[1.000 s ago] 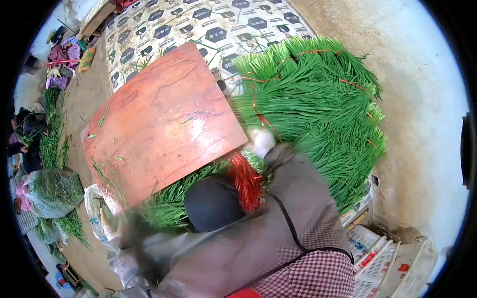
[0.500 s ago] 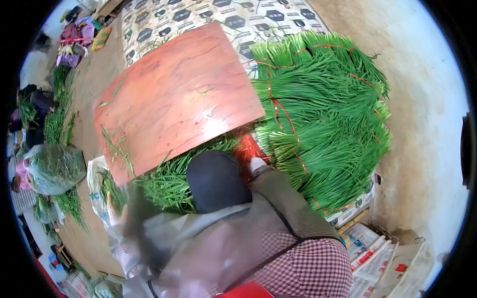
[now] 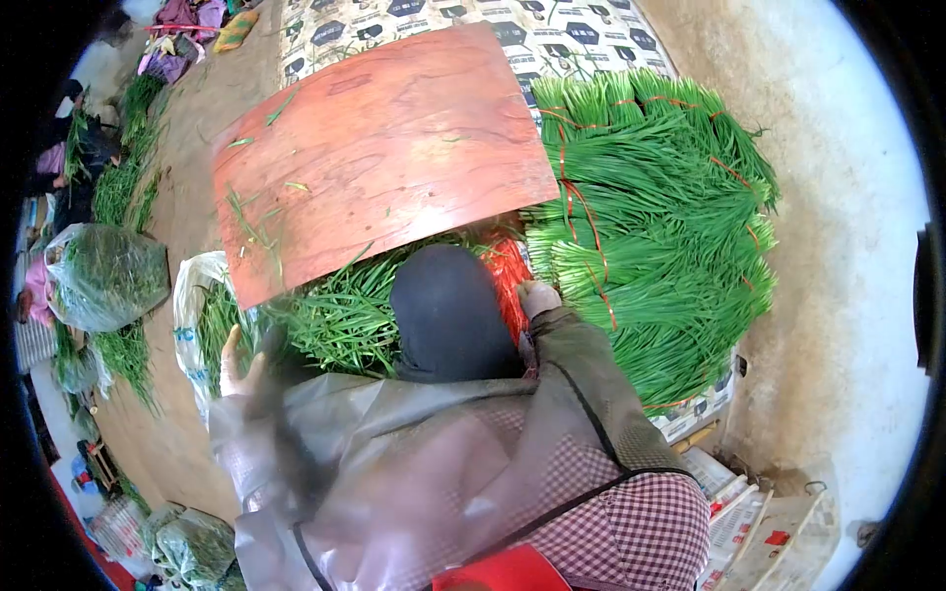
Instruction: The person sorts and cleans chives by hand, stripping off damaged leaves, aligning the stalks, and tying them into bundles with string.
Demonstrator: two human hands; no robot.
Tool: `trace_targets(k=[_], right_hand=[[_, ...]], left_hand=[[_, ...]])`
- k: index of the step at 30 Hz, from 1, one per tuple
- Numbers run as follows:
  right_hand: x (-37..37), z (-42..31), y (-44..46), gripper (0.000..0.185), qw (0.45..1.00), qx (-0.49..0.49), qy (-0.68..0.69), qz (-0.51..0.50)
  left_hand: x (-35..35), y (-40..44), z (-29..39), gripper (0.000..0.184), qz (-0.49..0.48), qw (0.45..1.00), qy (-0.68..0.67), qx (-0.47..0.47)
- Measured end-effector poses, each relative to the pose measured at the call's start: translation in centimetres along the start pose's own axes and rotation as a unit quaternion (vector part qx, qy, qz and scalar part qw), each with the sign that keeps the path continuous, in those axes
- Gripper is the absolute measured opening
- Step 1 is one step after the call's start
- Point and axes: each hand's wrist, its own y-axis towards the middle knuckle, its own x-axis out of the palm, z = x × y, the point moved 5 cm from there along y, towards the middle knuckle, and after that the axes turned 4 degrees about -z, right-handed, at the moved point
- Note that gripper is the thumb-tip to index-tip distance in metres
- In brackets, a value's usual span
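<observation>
My left hand (image 3: 236, 366) is open, thumb and fingers apart, at the edge of a white plastic bag (image 3: 187, 295) that has loose green stalks in it. My right hand (image 3: 538, 295) is curled closed beside a heap of red ties (image 3: 507, 281); whatever its fingers hold is hidden. Just right of that hand lies a big stack of garlic chive bundles (image 3: 660, 246), bound with red ties. Between my hands, loose chives (image 3: 340, 330) lie under the near edge of a reddish board (image 3: 384, 148), partly behind a dark rounded shape (image 3: 448, 310).
Patterned sheeting (image 3: 365, 34) lies beneath the board and the stack. On the left floor are a clear bag of greens (image 3: 108, 281) and loose greens (image 3: 118, 192), with another person's hand near them. A pale wall (image 3: 838, 246) bounds the right, with crates (image 3: 769, 532) lower right.
My left hand has risen a little and its fingers show more clearly. My right hand has shifted up and right along the red ties. The whole view has shifted slightly.
</observation>
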Motion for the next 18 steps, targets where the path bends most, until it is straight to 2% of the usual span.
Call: trace_targets(k=[2,4,5,7,8,9,10,11,12,13,14,15,17,18], right_hand=[[3.2,3.0,2.0,0.032,1.0,-0.009,-0.019,0.01],[5.1,3.2,3.2,0.03,0.967,-0.172,-0.19,-0.005],[4.6,3.0,3.1,0.03,0.965,-0.176,-0.193,-0.003],[0.8,-0.3,0.9,0.031,0.985,-0.135,-0.02,-0.104],[0.5,-0.6,0.8,0.031,0.984,-0.142,-0.025,-0.103],[-0.1,-1.1,0.3,0.032,0.962,-0.164,0.176,-0.127],[-1.5,-2.5,-0.2,0.033,0.9,-0.178,0.369,-0.15],[-3.6,-3.3,-0.7,0.035,0.865,-0.187,0.441,-0.152],[-8.7,-7.1,-2.9,0.033,0.843,-0.204,0.476,-0.143],[-10.9,-7.9,-3.2,0.036,0.811,-0.196,0.543,-0.09],[-14.0,-10.4,-3.7,0.032,0.736,-0.25,0.627,-0.062],[-16.5,-12.0,-3.3,0.036,0.702,-0.305,0.64,-0.068],[-20.8,-15.7,-3.3,0.033,0.623,-0.346,0.7,-0.048],[-22.4,-17.9,-3.0,0.029,0.546,-0.36,0.755,-0.042]], left_hand=[[-0.1,-0.2,-0.6,0.068,0.005,0.999,-0.025,-0.023],[-0.2,0.0,-1.9,0.068,-0.006,1.0,-0.008,-0.004],[-0.1,0.0,-2.4,0.067,-0.002,1.0,-0.017,-0.02],[-0.1,-0.1,-2.2,0.067,0.0,0.999,-0.037,-0.022],[0.1,-0.2,-2.0,0.067,-0.002,0.998,-0.056,-0.024],[0.2,-0.4,-1.5,0.067,0.014,0.998,-0.059,-0.032],[0.1,-0.3,-1.9,0.067,0.021,0.997,-0.063,-0.034],[0.2,-0.2,-2.3,0.068,0.011,0.998,-0.065,-0.022],[0.3,0.0,-2.5,0.069,-0.001,0.998,-0.066,-0.009],[0.3,-0.1,-0.7,0.07,-0.008,0.999,-0.045,-0.021],[0.3,0.1,-0.4,0.07,-0.002,0.999,-0.049,-0.023],[0.4,0.2,0.0,0.07,-0.009,0.999,-0.032,-0.013],[0.7,0.6,-0.9,0.069,-0.016,1.0,-0.025,0.001],[0.6,0.7,-1.0,0.069,-0.012,1.0,-0.029,0.001]])
